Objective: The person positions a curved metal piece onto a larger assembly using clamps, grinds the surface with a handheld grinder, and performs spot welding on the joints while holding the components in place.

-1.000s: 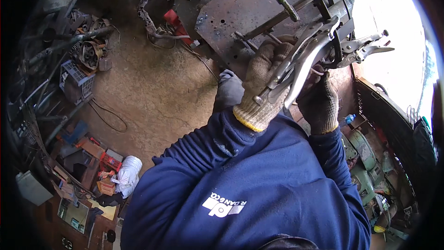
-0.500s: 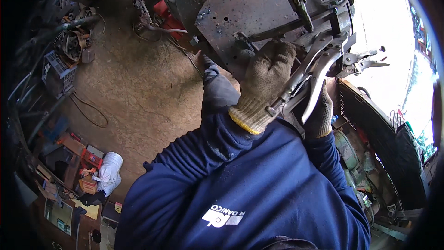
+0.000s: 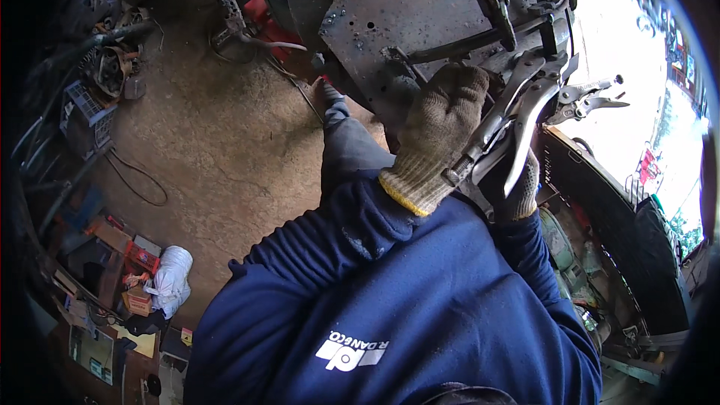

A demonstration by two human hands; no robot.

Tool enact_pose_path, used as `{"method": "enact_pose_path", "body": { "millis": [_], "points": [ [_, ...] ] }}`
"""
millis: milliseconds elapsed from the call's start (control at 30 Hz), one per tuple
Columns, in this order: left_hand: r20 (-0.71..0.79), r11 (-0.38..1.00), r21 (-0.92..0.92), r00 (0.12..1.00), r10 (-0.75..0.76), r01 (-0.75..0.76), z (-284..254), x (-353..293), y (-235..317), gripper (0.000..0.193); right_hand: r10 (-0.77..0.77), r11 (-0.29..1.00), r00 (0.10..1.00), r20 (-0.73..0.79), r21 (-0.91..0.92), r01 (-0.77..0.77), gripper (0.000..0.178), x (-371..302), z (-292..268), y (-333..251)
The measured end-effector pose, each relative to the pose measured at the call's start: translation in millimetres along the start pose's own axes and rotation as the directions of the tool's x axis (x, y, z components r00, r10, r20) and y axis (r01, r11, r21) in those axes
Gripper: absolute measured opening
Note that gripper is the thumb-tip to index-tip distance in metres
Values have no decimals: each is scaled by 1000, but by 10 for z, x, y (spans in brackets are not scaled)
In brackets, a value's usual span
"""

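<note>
In what looks like a clamp-handling step, the left hand (image 3: 444, 124) half-curls beside locking pliers (image 3: 526, 126), upper right, the right hand (image 3: 529, 180) partly behind them, holds I can't tell, the next move wanting steadiness.

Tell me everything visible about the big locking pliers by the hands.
The locking pliers look like bare, shiny metal, with long handles and a screw at the lower-left end. From there they slant up and right, partly covering the right hand. The left hand lies alongside; whether either hand touches them is unclear.
</note>
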State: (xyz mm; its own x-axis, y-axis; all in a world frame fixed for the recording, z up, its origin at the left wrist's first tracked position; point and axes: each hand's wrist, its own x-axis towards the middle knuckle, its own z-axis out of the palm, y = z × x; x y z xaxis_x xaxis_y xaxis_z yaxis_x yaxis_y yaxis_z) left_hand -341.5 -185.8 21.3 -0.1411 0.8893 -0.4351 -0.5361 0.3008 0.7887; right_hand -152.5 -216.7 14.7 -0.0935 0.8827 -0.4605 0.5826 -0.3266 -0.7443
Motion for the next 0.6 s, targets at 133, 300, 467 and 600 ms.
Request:
{"method": "enact_pose_path", "body": {
  "millis": [133, 300, 467, 600],
  "points": [
    [37, 986, -36, 986, -162, 164, -10, 11, 45, 23, 70, 213, 970, 234, 946, -244, 44, 1, -27, -105],
    [21, 982, -154, 994, -103, 105, 22, -3, -72, 24, 167, 372, 975, 146, 906, -200, 34, 3, -3, -131],
    [105, 955, -156, 966, -236, 251, -62, 33, -171, 22, 167, -71, 957, 237, 971, -228, 24, -18, 19, -131],
    [396, 418, -748, 852, -341, 515, -96, 22, -75, 19, 294, 47, 945, 141, 986, -161, 31, -9, 74, -244]
  ]
}}
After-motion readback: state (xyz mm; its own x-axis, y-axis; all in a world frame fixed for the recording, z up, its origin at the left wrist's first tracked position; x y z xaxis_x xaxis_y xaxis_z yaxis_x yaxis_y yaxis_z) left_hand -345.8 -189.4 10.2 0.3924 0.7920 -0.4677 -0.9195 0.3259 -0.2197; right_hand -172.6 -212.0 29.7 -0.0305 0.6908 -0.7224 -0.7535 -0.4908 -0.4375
